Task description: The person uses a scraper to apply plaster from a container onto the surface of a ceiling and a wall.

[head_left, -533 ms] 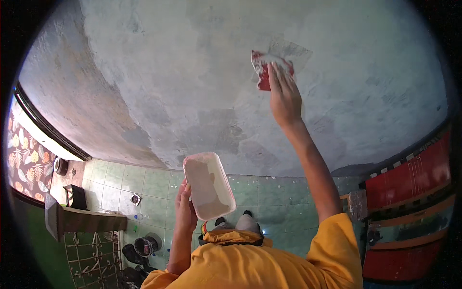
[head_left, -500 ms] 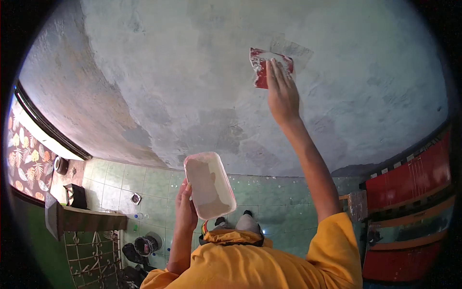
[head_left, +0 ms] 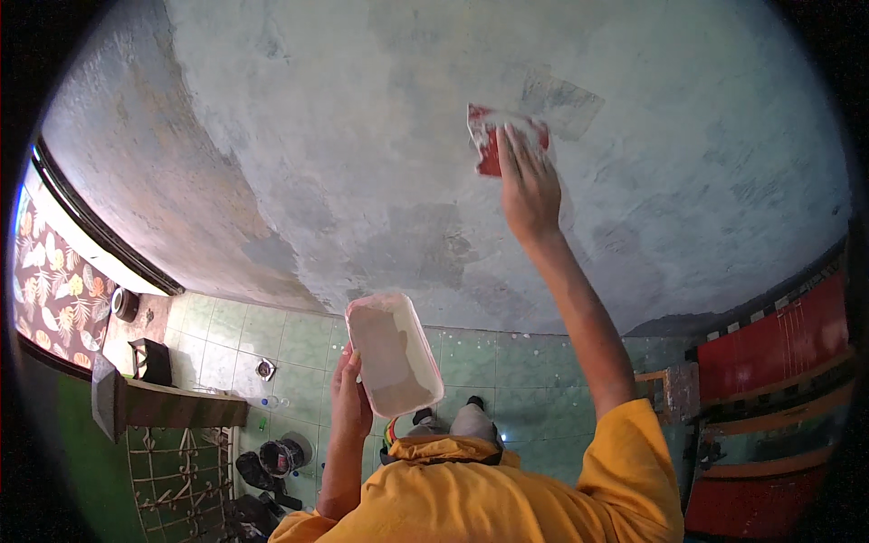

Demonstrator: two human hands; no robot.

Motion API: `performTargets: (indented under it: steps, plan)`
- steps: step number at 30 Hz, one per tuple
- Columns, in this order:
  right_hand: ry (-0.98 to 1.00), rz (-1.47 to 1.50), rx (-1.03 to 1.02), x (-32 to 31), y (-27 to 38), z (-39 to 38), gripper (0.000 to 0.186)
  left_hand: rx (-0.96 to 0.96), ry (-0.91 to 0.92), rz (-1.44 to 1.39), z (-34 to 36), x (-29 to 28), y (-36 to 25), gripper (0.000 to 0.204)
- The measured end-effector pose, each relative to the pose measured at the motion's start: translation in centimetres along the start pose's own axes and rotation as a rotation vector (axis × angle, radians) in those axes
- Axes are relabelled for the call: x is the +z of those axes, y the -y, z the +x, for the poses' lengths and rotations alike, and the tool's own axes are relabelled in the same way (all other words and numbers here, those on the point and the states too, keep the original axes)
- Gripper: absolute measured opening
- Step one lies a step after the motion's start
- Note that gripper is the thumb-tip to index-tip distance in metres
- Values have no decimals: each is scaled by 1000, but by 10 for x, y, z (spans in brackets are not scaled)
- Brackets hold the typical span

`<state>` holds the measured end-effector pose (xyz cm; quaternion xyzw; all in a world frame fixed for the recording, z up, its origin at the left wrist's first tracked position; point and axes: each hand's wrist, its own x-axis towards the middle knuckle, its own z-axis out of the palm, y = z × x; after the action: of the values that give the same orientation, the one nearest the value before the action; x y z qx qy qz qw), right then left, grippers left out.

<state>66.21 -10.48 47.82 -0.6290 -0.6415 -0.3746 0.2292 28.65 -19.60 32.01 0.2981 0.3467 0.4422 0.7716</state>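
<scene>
My right hand presses a red putty spreader against the grey wall, fingers laid along its back. White putty is smeared over the spreader's face and upper edge. Just right of it, a rectangular patch of putty shows on the wall. Lower down, my left hand grips the left side of a white rectangular tub, tilted so its inside shows. Greyish-white material coats the tub's bottom. Some of my left fingers are hidden behind the tub.
Green floor tiles run along the wall's foot. On the left are a metal lattice railing, a dark bucket and a black box-like object. Red wooden furniture stands at the right.
My right hand has drawn the spreader slightly left and down the wall, baring more of the patch. The view has shifted a little; the tub stays in my left hand.
</scene>
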Motion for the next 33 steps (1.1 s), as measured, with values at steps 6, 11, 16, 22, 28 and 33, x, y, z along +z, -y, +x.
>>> performTargets:
  steps: [6, 11, 16, 22, 28, 33]
  plan:
    - [55, -190, -73, 63, 5, -65, 47, -12, 29, -33, 6, 13, -2, 57]
    - [48, 17, -46, 27, -11, -50, 42, 40, 18, -38, 2, 2, -2, 58]
    - [-291, -211, -33, -85, -64, 68, 51, 20, 46, -31, 0, 12, -2, 58]
    - [-47, -297, -45, 7, -70, -22, 56, -9, 92, -2, 15, 20, 5, 57]
    - [-12, -69, 5, -29, -56, -27, 48, 19, 88, -15, 6, 25, -5, 56]
    - [-254, -137, -31, -88, -78, 82, 46, 0, 115, 12, 7, 33, -5, 54]
